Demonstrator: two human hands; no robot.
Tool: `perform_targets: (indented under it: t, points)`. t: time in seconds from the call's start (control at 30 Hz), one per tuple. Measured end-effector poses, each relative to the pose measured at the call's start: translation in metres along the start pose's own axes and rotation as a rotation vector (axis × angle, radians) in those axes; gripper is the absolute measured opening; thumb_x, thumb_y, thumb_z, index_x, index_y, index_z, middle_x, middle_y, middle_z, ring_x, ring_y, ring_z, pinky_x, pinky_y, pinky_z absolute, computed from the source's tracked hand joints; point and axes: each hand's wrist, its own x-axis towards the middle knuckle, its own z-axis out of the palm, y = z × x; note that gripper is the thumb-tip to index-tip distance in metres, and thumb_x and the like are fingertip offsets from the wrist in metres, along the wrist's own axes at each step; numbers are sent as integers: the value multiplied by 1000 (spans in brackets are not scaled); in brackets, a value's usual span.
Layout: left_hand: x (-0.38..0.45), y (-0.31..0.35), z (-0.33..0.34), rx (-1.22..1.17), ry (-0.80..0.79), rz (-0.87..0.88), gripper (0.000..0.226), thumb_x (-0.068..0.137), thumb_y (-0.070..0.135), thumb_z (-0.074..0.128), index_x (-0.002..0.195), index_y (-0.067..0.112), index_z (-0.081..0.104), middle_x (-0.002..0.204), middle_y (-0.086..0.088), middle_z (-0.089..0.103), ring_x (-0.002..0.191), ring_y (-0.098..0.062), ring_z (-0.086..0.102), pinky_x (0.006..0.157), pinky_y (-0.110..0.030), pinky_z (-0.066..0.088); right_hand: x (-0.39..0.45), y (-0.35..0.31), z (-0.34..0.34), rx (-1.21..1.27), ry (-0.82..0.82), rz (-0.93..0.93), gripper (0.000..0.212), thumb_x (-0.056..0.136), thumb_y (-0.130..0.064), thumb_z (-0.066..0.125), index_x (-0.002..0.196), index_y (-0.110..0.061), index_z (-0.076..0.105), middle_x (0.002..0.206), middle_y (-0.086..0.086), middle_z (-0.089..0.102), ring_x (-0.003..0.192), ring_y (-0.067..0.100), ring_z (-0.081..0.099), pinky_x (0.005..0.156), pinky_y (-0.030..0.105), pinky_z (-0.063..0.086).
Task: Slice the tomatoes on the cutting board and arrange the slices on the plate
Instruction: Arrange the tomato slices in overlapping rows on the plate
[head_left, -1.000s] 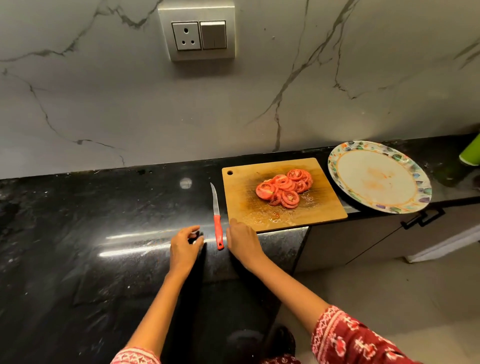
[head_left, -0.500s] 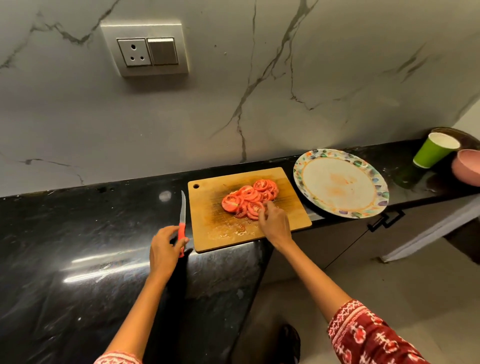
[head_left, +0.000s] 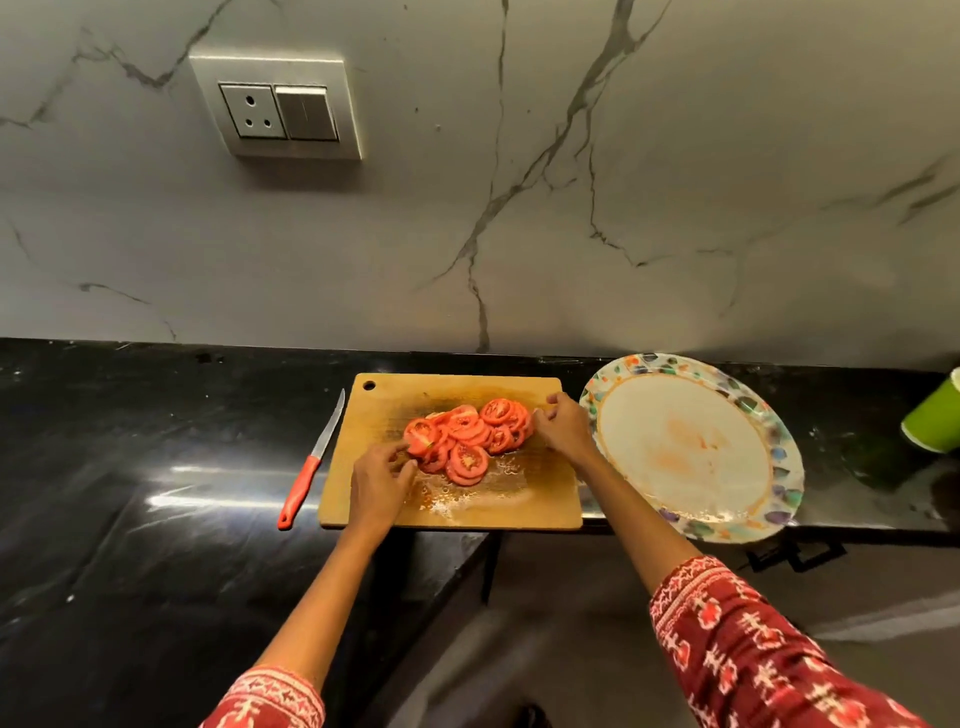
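A pile of red tomato slices (head_left: 467, 439) lies in the middle of the wooden cutting board (head_left: 498, 506). My left hand (head_left: 379, 478) is at the pile's left edge, and its curled fingertips pinch the leftmost slice. At the right edge of the pile my right hand (head_left: 566, 426) curls its fingers round the end slices. The patterned plate (head_left: 782, 457) sits to the right of the board, with only faint orange smears on it. A red-handled knife (head_left: 306, 473) lies on the counter just left of the board, with neither hand on it.
The black counter (head_left: 130, 467) runs along a marble wall with a socket plate (head_left: 278, 106). A green cup (head_left: 935, 421) stands at the far right. The counter's front edge steps back under the board, and the plate overhangs it.
My left hand let go of the knife handle and moved onto the board to the pile's left side. My right hand shifted from the pile's front to its right end.
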Motion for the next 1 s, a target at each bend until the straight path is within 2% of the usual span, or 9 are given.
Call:
perform_targets:
  t: [0.13,0.23,0.3,0.37,0.47,0.6,0.77,0.9,1.0]
  points:
    - [8,26,24,-22,30,-49,36,77,7,71,113,4,62,105,-15,65,93,-26,63,79,-32,52,19,5,-6,-21,-135,-11,41,91,-20,52,129,-5,48,111,16,64,95,33,64,82,41,52]
    - [21,32,32,85,13,-79,51,75,10,73,122,8,54,117,-15,58,111,-29,53,93,-39,43,22,-1,-5,-22,-211,-42,35,90,-16,55,123,-3,51,99,12,64,89,28,63,77,43,55]
    - [31,29,30,169,-55,-120,66,71,15,77,130,12,47,127,-15,51,120,-31,44,99,-41,37,20,-3,-5,-44,-268,-55,26,91,-11,53,114,-1,56,92,11,61,81,24,59,67,37,52]
    - [40,28,23,187,-115,-167,76,66,18,81,132,15,45,130,-15,48,124,-33,40,101,-43,35,20,-2,-8,-99,-267,-79,21,90,-12,54,108,-4,59,96,13,62,85,24,58,71,37,51]
    - [45,25,15,121,-198,-225,84,62,14,83,135,15,41,131,-14,51,124,-31,43,100,-42,38,21,-5,-13,-206,-154,-151,20,89,-13,56,108,-7,59,105,11,62,98,26,59,77,36,50]
    - [46,17,10,68,-213,-243,82,65,11,82,135,10,40,129,-14,54,117,-28,52,96,-37,43,14,-23,-7,-168,-104,-304,27,90,-12,53,116,-6,57,106,9,61,97,21,59,73,29,47]
    - [46,0,3,9,-210,-258,81,63,12,82,134,14,42,127,-13,53,108,-24,55,88,-34,48,1,-36,10,-128,-145,-417,24,93,-12,50,114,-6,58,103,9,64,81,12,56,68,26,49]
    - [39,-7,-1,-37,-152,-202,78,61,18,84,129,17,46,127,-11,49,100,-18,55,81,-31,50,-11,-45,23,-97,-267,-422,22,92,-14,54,112,-8,60,104,7,64,85,11,58,76,32,56]
    - [34,1,1,-95,-123,-116,76,60,25,85,126,20,49,125,-6,49,105,-19,54,84,-37,53,-19,-50,25,92,-391,-340,18,92,-16,55,107,-9,63,108,7,64,91,17,63,72,29,57]
